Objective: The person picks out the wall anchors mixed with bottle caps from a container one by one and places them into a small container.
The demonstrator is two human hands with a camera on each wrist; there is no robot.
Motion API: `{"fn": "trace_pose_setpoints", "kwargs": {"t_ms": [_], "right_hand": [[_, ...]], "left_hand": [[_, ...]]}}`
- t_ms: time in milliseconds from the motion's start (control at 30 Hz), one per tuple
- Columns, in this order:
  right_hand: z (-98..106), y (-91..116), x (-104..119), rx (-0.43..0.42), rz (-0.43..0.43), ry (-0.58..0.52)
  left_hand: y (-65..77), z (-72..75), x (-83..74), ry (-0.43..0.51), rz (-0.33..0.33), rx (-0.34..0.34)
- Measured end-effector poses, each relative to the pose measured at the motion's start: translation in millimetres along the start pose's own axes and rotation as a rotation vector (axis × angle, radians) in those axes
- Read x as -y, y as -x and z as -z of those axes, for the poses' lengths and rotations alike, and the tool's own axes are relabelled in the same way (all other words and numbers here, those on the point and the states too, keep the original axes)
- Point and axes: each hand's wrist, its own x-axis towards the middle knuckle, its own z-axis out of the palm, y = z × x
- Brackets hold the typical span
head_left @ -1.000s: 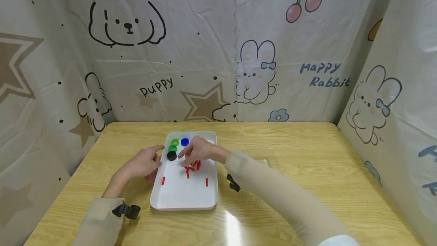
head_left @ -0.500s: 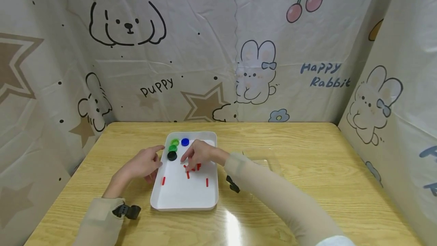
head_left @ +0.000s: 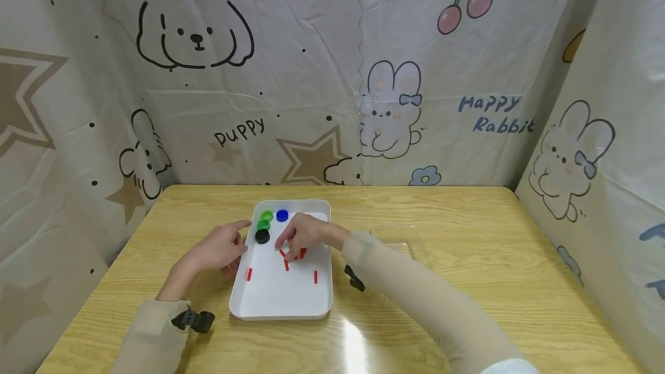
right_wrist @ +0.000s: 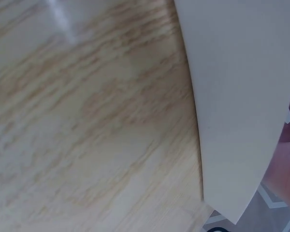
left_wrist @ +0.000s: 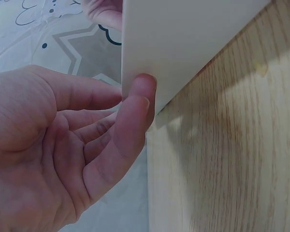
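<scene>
A white tray (head_left: pixel 280 305) lies lengthwise on the table. My left hand (head_left: pixel 220 247) holds its left side; in the left wrist view, fingertips (left_wrist: pixel 144 87) press the outer wall while another digit reaches the rim. My right hand (head_left: pixel 305 232) is inside the tray, its fingertips down among several small red sticks (head_left: pixel 286 265). Whether it pinches one is hidden. In the right wrist view, the tray wall (right_wrist: pixel 241 96) covers most of that hand. A single red stick (head_left: pixel 249 275) lies at the left, another red stick (head_left: pixel 315 277) at the right.
At the tray's far left sit a black round piece (head_left: pixel 262 236), a green ring (head_left: pixel 263 224), a light green ring (head_left: pixel 266 216) and a blue round piece (head_left: pixel 282 216). A clear flat plastic item (head_left: pixel 400 247) rests on the wooden table (head_left: pixel 467 258), partly behind the right sleeve.
My right hand has come slightly nearer and to the right, down onto the red stick pile, covering more of it, then stayed nearly still. The left hand and tray have not moved.
</scene>
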Motion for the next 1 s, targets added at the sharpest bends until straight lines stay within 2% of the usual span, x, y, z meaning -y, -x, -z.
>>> {"fn": "trace_pose_setpoints", "kwargs": {"t_ms": [400,567,867,1000], "right_hand": [[-3,-3,-4,0.004,-0.006,0.021],[-4,-3,-3,-0.024,-0.020,0.026],[-8,-1,3,-0.084,-0.021,0.119],[-11,-1,3,-0.109,-0.028,0.120]], "left_hand": [[-1.0,-1.3,1.4,-0.002,0.005,-0.006],[-1.4,-0.9,1.4,0.000,0.002,-0.006],[-1.4,-0.3,1.3,-0.001,0.005,-0.004],[-1.7,-0.3,1.7,0.000,0.007,-0.003]]}}
